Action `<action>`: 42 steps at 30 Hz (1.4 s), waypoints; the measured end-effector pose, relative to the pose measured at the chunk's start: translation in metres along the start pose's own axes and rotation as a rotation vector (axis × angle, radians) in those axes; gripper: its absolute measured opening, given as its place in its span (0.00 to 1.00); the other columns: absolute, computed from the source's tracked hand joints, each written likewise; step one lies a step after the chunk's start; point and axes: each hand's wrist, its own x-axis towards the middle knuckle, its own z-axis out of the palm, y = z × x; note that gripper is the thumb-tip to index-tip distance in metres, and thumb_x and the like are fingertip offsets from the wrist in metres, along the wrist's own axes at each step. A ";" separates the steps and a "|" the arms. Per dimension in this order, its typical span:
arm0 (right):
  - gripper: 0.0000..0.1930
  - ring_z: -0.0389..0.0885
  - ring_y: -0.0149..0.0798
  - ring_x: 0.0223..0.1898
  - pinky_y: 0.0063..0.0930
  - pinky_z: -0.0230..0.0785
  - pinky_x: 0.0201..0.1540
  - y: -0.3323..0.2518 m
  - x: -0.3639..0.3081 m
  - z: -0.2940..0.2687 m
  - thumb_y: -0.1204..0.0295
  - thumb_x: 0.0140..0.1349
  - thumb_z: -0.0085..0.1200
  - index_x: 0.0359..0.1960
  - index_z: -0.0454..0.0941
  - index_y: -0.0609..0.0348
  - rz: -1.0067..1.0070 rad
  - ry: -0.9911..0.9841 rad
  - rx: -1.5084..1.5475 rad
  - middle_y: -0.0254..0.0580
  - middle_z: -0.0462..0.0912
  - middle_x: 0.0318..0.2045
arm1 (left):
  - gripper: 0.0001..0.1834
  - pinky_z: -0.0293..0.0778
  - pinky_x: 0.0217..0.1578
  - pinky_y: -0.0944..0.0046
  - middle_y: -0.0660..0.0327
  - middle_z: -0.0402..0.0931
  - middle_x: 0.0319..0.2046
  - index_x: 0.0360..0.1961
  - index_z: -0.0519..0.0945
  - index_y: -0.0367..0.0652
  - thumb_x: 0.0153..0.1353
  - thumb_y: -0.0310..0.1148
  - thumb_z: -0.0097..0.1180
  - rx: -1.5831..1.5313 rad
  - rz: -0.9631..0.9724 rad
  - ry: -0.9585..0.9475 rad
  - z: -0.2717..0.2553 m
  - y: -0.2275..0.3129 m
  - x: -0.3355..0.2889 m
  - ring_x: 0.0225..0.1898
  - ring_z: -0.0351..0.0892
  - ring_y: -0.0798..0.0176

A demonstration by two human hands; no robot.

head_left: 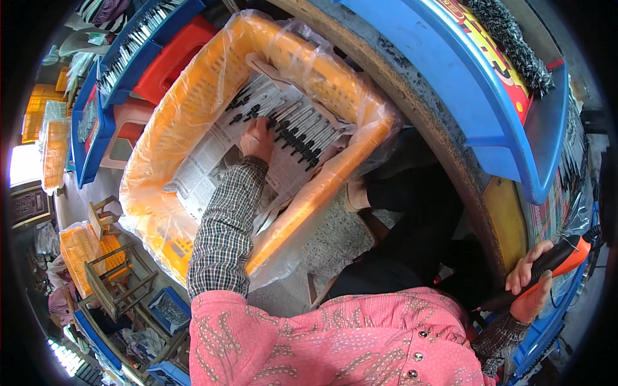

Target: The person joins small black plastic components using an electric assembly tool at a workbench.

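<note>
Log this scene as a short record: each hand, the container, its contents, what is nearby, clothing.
Left hand: inside the orange basket, at a row of slender pieces; whether it grips any is unclear
Right hand: closed around an orange-and-black tool
Container: perforated orange basket, clear plastic over its rim
Contents: slender pieces, whitish with black parts, side by side on newspaper
Nearby: blue tray, upper right
Clothing: pink patterned top, checked sleeve

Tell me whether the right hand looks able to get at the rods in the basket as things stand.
Probably not: the right hand is taken up by a tool, well away from the rods, with the wall of the basket between them.
</note>
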 end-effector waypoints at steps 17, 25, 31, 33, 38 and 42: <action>0.25 0.63 0.24 0.09 0.16 0.62 0.12 0.000 -0.001 0.002 0.55 0.52 0.58 0.36 0.58 0.60 -0.020 0.025 -0.026 0.30 0.64 0.13 | 0.13 0.72 0.36 0.53 0.52 0.71 0.36 0.38 0.75 0.41 0.48 0.25 0.55 -0.038 0.037 -0.068 0.004 0.000 0.000 0.36 0.74 0.47; 0.25 0.62 0.24 0.09 0.16 0.61 0.12 0.000 0.000 0.002 0.55 0.51 0.58 0.36 0.58 0.59 -0.015 0.019 -0.030 0.30 0.64 0.13 | 0.14 0.72 0.36 0.53 0.51 0.71 0.35 0.38 0.75 0.41 0.47 0.24 0.54 -0.075 0.042 -0.077 0.006 -0.006 0.000 0.36 0.74 0.46; 0.25 0.62 0.24 0.09 0.16 0.61 0.12 0.000 0.000 0.001 0.55 0.52 0.58 0.36 0.58 0.59 -0.015 0.013 -0.036 0.30 0.64 0.13 | 0.16 0.72 0.34 0.52 0.50 0.71 0.36 0.40 0.74 0.41 0.46 0.21 0.50 -0.175 0.097 -0.023 0.004 -0.008 0.007 0.34 0.74 0.45; 0.25 0.62 0.24 0.09 0.16 0.61 0.12 0.000 -0.001 0.000 0.55 0.52 0.58 0.36 0.58 0.60 -0.012 0.010 -0.039 0.30 0.64 0.13 | 0.14 0.71 0.35 0.56 0.51 0.73 0.34 0.39 0.74 0.39 0.48 0.22 0.50 -0.063 0.081 0.002 0.003 -0.006 0.011 0.34 0.75 0.48; 0.25 0.62 0.24 0.09 0.17 0.62 0.12 0.000 0.000 0.000 0.54 0.52 0.57 0.36 0.58 0.59 -0.007 0.004 -0.041 0.30 0.63 0.13 | 0.11 0.72 0.33 0.54 0.52 0.72 0.34 0.36 0.74 0.41 0.49 0.25 0.50 0.061 0.095 0.007 0.007 -0.007 0.020 0.34 0.75 0.46; 0.25 0.62 0.24 0.09 0.16 0.62 0.12 0.000 0.000 0.000 0.54 0.52 0.57 0.36 0.58 0.59 -0.011 0.015 -0.043 0.30 0.63 0.13 | 0.07 0.72 0.31 0.52 0.53 0.71 0.33 0.32 0.74 0.41 0.50 0.28 0.51 0.141 0.074 -0.043 0.005 0.005 0.027 0.31 0.76 0.46</action>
